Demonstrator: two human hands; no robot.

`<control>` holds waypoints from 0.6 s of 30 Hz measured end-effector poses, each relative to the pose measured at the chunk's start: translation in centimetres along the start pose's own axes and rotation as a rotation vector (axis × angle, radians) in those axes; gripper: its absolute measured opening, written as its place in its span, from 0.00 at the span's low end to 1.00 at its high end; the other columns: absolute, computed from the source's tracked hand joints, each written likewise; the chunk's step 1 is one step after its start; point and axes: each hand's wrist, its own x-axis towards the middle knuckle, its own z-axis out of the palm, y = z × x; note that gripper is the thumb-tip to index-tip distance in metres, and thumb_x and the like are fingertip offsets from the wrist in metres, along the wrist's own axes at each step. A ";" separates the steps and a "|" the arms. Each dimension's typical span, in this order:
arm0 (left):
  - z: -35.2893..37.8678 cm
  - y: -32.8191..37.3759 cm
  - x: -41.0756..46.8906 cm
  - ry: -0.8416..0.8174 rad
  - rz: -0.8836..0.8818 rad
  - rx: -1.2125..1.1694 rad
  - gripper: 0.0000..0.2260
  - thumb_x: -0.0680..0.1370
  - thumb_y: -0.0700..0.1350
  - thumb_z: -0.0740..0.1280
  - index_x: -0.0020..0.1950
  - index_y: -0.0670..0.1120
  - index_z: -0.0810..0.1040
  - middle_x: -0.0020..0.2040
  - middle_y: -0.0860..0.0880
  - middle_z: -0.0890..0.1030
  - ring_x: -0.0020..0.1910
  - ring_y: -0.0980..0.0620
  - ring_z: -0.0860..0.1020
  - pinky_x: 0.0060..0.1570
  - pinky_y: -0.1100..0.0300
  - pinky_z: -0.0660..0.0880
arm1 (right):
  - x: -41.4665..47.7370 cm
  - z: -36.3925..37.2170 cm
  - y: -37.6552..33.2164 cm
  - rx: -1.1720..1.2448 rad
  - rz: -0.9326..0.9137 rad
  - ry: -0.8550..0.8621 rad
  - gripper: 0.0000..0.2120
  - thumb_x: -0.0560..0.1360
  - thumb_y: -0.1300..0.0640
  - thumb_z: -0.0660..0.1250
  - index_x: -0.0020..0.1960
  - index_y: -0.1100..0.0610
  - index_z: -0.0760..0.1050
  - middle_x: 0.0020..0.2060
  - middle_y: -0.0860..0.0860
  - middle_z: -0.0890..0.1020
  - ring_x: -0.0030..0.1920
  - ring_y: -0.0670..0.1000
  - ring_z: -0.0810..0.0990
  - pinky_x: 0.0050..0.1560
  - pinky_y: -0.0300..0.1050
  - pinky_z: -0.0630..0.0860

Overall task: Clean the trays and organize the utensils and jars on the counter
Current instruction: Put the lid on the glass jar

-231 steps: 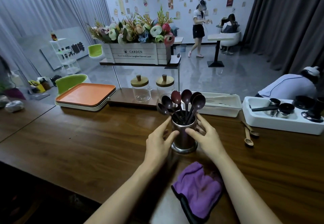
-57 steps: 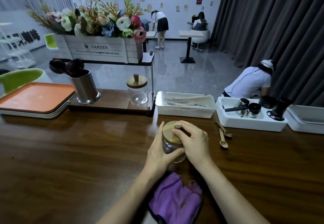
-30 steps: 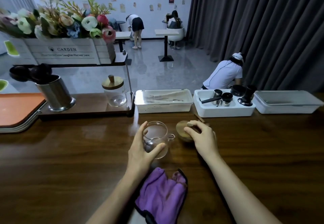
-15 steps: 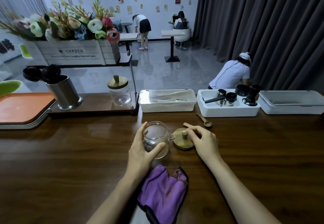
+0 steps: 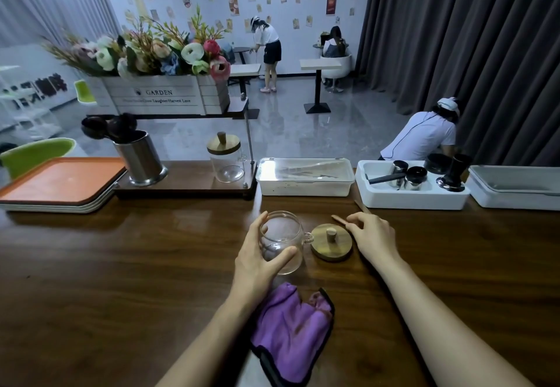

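At the near edge of the dark wooden tabletop [image 5: 121,265] lies a crumpled purple cloth [image 5: 291,332], between the two forearms. Just beyond it the left hand [image 5: 257,261] grips an open glass jar [image 5: 283,241] that stands upright on the tabletop, with the thumb across the near side and the fingers [image 5: 262,223] curled round the left wall. The jar's wooden lid [image 5: 331,242] lies flat just to its right, knob up, apart from the jar's mouth. To the right of the lid is the right hand [image 5: 371,235], its fingers bent, with the fingertips at the end of a thin wooden spoon [image 5: 338,219] lying on the tabletop; I cannot tell whether they pinch it or only touch it. Farther back on the left is a stack of orange trays [image 5: 60,180]. Beside it a low wooden stand [image 5: 188,185] carries a metal holder [image 5: 141,161] filled with dark spoons [image 5: 106,126] and a second jar [image 5: 226,161] with its lid on. To the right along the far edge sit a lidded white box [image 5: 304,177], a white tray [image 5: 415,202] holding metal cups, and a white bin [image 5: 515,188]. A flower box [image 5: 157,96] stands on the stand's upper shelf.
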 end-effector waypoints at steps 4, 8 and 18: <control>0.0 0.1 -0.2 0.012 0.000 0.005 0.40 0.68 0.63 0.79 0.76 0.68 0.63 0.69 0.61 0.76 0.69 0.63 0.73 0.70 0.52 0.73 | 0.3 -0.1 -0.3 -0.042 -0.002 -0.077 0.09 0.80 0.50 0.66 0.59 0.46 0.80 0.53 0.49 0.84 0.57 0.55 0.79 0.55 0.50 0.76; 0.1 0.3 -0.4 0.020 -0.004 0.007 0.39 0.68 0.62 0.79 0.75 0.68 0.64 0.69 0.63 0.76 0.69 0.65 0.72 0.70 0.53 0.73 | 0.5 -0.7 -0.3 -0.035 0.020 -0.133 0.08 0.80 0.48 0.65 0.58 0.46 0.77 0.47 0.47 0.81 0.55 0.56 0.78 0.54 0.50 0.76; 0.1 0.3 -0.5 0.022 -0.004 0.023 0.40 0.69 0.62 0.79 0.76 0.67 0.63 0.70 0.63 0.74 0.69 0.67 0.71 0.70 0.54 0.73 | 0.2 -2.4 -1.6 0.354 -0.058 -0.156 0.26 0.76 0.59 0.65 0.70 0.40 0.68 0.36 0.48 0.83 0.44 0.46 0.82 0.54 0.52 0.77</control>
